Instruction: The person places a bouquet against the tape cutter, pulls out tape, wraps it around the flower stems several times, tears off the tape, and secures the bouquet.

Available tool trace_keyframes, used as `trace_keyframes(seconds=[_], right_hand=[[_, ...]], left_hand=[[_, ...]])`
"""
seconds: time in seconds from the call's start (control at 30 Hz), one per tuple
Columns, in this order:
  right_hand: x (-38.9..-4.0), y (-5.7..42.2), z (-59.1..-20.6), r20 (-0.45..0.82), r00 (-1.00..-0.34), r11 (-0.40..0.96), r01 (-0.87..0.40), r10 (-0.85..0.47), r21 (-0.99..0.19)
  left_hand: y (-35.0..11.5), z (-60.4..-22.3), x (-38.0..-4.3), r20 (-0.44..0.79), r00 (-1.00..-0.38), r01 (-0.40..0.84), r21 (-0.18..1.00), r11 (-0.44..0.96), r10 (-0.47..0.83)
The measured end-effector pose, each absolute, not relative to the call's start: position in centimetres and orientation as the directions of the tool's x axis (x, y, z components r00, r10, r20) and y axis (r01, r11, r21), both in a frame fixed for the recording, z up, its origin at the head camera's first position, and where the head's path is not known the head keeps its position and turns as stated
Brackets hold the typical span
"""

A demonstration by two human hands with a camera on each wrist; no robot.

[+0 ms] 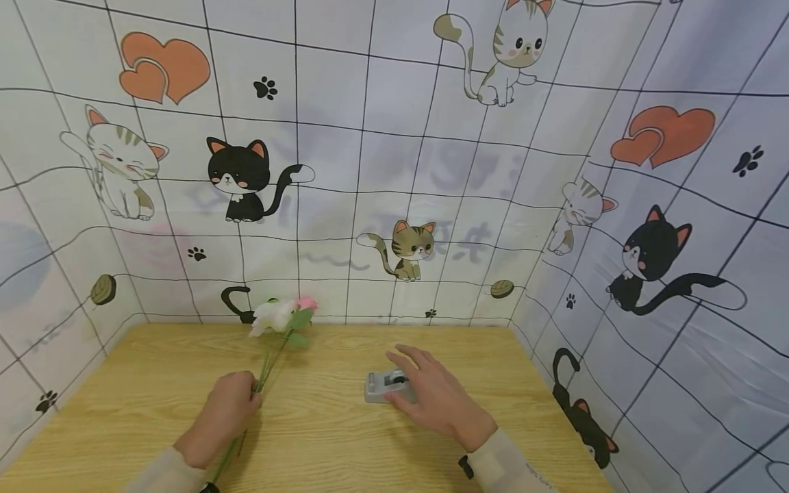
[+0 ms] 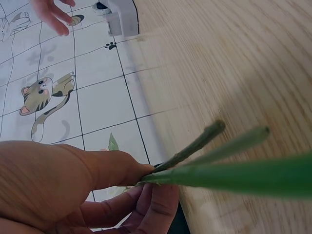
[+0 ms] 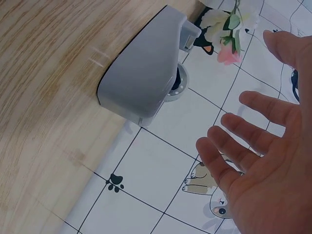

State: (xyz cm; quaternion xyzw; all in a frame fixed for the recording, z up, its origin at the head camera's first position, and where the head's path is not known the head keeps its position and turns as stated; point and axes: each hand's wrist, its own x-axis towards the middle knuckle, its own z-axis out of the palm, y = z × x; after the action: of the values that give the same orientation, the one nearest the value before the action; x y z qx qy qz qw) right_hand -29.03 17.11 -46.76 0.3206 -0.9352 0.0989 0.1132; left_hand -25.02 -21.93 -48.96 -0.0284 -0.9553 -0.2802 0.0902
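Clearly, the grey tape dispenser point(image 1: 375, 390) lies just left of the closer right grip point(image 1: 436, 394), fingers spread. The left grip point(image 1: 227, 412) pinches flower stems point(image 1: 267, 370) slanting far-right.

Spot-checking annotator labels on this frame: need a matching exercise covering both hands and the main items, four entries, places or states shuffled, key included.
Column one
1. Bare left hand
2. Bare right hand
3. Grey plastic tape dispenser
4. White and pink flower heads

Column two
A. Sitting on the pale wood-grain table
B. At the tips of long green stems
C. Holding nothing
D. Gripping those stems

Pairs: 1-D, 2-C, 3-A, 4-B
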Motion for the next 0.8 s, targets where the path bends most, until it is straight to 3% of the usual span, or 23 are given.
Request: trace_keyframes(seconds=[0.8], right_hand=[[-29.1,15.9,-46.9,0.294,-0.746,0.748,-0.651,-0.598,-0.129]], left_hand=[[-18.1,-49.1,-25.2,0.189,-0.982,0.133,0.593,0.794,0.023]])
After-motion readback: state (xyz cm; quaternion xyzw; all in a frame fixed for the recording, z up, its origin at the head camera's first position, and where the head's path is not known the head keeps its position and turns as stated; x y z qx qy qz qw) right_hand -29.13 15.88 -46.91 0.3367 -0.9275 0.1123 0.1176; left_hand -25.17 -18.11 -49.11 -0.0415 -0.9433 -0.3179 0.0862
